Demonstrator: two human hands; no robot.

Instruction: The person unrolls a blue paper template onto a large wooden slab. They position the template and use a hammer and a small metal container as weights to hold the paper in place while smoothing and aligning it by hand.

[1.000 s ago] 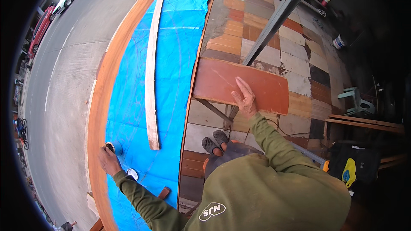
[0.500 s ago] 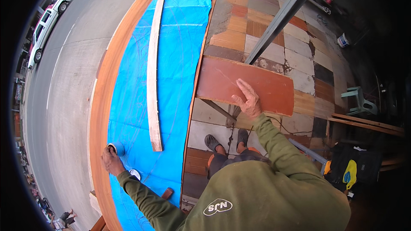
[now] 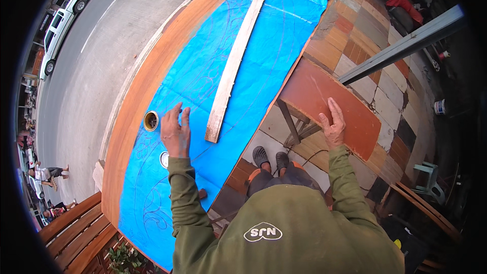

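Note:
My left hand hovers over the blue sheet, fingers apart and nothing in it. Just left of it an uncovered round can stands where the sheet meets the wooden board. A small white round lid lies below, close to my wrist. Dark curved lines mark the blue sheet, and a long pale wooden strip lies across it. My right hand is spread over the lower edge of the reddish-brown board; whether it touches is hard to tell. It holds nothing.
A metal post rises past the brown board. Slatted wood and a plant border the lower left. On the right stands a pale green plastic chair. Beyond the board runs a road with a white pickup; people are at the left.
My left hand has let go of the can and moved right, its fingers spreading. My right hand remains by the brown board. The whole view has turned.

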